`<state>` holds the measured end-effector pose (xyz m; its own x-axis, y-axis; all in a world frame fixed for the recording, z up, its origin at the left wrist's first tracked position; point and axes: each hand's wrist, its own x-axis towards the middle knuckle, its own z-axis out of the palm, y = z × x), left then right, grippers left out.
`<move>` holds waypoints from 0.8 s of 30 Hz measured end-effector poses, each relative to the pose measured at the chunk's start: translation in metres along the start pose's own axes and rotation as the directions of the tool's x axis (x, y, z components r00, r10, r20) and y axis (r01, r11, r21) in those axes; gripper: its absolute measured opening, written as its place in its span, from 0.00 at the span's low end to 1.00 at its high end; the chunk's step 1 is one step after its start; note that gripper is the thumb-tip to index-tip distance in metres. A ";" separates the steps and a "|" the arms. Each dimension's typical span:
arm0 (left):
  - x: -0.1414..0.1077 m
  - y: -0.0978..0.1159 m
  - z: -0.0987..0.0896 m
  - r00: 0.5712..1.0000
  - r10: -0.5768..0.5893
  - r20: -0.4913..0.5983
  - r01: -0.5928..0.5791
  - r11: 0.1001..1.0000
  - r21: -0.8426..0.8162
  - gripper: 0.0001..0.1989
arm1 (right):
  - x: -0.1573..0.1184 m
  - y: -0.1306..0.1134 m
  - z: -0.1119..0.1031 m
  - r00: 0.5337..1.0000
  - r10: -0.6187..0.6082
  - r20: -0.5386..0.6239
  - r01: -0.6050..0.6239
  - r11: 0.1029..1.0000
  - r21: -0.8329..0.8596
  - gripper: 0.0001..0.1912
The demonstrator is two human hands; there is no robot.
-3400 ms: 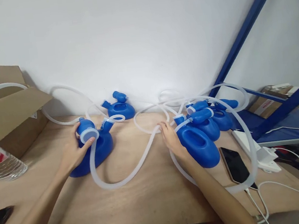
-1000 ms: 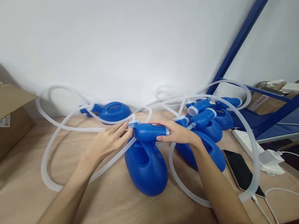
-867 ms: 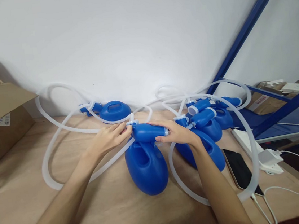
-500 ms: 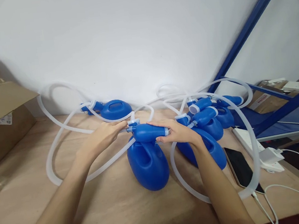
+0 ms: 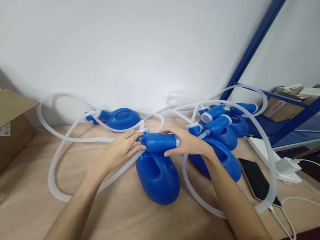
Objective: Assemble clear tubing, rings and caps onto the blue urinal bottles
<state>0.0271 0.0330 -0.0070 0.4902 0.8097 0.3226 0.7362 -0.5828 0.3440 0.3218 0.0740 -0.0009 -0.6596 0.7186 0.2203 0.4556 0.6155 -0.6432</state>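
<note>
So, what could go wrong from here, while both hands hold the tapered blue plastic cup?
The rounded blue plastic bottle may tip if the left hand or right hand pushes the cup against it. The right forearm crosses a long, translucent plastic tube, so moving the arm could drag it. The tube's loop also overlaps a flat, rectangular, black-screened phone, which might then shift.

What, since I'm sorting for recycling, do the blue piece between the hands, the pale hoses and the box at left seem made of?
Blue piece: probably moulded plastic with a satin finish; smooth, evenly coloured, softly shining.
Pale hoses: flexible plastic or silicone, I cannot tell which; milky, translucent-looking, curving in smooth loops.
Box: apparently matte cardboard; brown, with folded flaps.
</note>
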 end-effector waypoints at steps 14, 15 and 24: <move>-0.003 -0.035 0.005 0.964 -0.230 -0.132 0.259 0.923 0.286 0.34 | -0.003 -0.001 -0.007 0.995 -0.099 -0.005 0.098 0.995 -0.016 0.34; -0.005 -0.042 0.003 0.966 -0.254 -0.054 0.259 0.929 0.265 0.33 | -0.004 0.000 -0.010 0.994 -0.105 0.033 0.105 0.994 0.015 0.35; -0.008 -0.046 0.022 0.994 -0.101 -0.037 0.105 0.981 0.162 0.30 | -0.030 0.007 0.007 0.995 0.072 0.069 -0.091 0.940 0.328 0.34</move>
<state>-0.0007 0.0551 -0.0450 0.3962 0.8612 0.3185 0.8494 -0.4755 0.2290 0.3409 0.0544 -0.0172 -0.6649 0.7368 0.1225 0.2920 0.4073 -0.8654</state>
